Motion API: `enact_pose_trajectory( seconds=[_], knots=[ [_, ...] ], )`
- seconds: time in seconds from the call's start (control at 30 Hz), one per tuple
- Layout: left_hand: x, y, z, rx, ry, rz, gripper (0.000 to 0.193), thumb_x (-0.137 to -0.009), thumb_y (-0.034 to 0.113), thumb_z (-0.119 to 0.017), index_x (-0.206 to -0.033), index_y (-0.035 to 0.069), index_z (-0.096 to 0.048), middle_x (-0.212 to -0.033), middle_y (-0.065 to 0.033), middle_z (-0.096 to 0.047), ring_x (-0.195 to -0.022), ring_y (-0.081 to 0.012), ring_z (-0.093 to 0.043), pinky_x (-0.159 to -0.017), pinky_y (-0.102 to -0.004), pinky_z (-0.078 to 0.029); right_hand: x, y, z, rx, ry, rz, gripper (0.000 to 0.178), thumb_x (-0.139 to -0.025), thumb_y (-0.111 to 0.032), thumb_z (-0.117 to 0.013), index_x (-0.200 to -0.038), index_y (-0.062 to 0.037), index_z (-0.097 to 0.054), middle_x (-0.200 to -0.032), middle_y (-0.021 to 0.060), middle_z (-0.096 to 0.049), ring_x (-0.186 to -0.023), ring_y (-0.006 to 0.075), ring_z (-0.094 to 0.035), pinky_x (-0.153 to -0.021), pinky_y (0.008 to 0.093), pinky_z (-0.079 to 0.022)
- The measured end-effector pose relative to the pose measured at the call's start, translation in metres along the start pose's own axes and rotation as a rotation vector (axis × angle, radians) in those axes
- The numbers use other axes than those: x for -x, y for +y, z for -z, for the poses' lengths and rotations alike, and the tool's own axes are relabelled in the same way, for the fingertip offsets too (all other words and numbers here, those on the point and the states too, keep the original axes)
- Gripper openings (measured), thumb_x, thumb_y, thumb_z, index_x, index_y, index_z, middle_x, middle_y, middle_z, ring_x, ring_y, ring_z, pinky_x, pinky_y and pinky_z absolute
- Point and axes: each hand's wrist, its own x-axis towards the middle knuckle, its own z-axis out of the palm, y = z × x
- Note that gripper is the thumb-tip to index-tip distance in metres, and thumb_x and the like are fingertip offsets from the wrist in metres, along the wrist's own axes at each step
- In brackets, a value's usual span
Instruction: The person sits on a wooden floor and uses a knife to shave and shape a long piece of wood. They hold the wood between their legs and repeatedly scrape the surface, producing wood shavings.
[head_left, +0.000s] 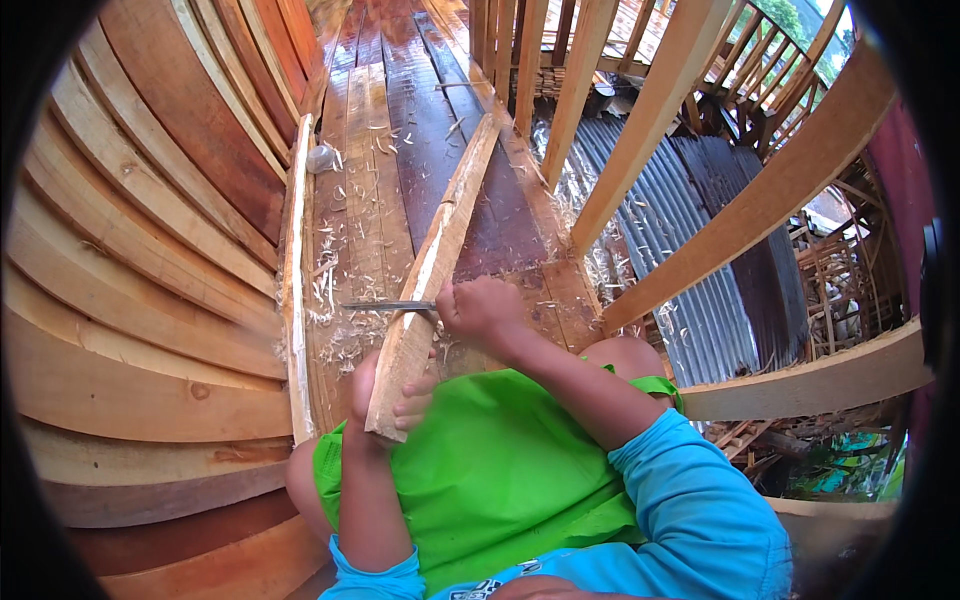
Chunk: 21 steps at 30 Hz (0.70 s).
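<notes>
A long squared wooden beam (440,235) slopes away from my lap toward the far floorboards, with a paler shaved strip along its upper side. My left hand (412,402) wraps around its near end, fingers showing on the right side of the wood. My right hand (485,308) is closed in a fist at the beam's right side. From that fist a narrow-bladed knife (385,305) points left and lies across the top of the beam. The knife's handle is hidden inside the fist. Both forearms rise from blue sleeves over bright green clothing on my lap.
Pale shavings (325,275) litter the floorboards (375,215). A plank wall (150,310) closes the left side, with a long pale strip (298,300) at its foot and a small clear container (321,158) beside it. Railing posts (640,130) line the right, above a corrugated metal sheet (690,260).
</notes>
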Motion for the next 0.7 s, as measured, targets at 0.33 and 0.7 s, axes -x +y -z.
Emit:
enact_pose_trajectory(
  seconds=[0.33,0.7],
  knots=[
    [0.012,0.004,-0.014,0.001,0.059,0.072,0.056,-0.099,0.041,-0.026,-0.128,-0.002,-0.046,-0.069,-0.0085,-0.045,-0.041,-0.0162,-0.038,-0.033,-0.0315,-0.035,0.005,-0.001,0.019,-0.002,-0.027,-0.004,0.051,-0.091,-0.034,-0.047,-0.056,-0.0015,-0.063,-0.053,0.0215,-0.056,-0.052,0.0400,-0.060,-0.053,0.0513,-0.048],
    [0.007,-0.005,-0.012,-0.042,0.047,-0.030,0.054,-0.099,0.039,-0.026,-0.127,-0.003,-0.044,-0.070,-0.0084,-0.045,-0.041,-0.0152,-0.040,-0.032,-0.0292,-0.033,0.009,0.000,0.018,-0.014,-0.021,-0.032,0.050,-0.092,-0.033,-0.045,-0.058,-0.0018,-0.065,-0.053,0.0204,-0.057,-0.051,0.0396,-0.061,-0.053,0.0493,-0.050]
  ],
)
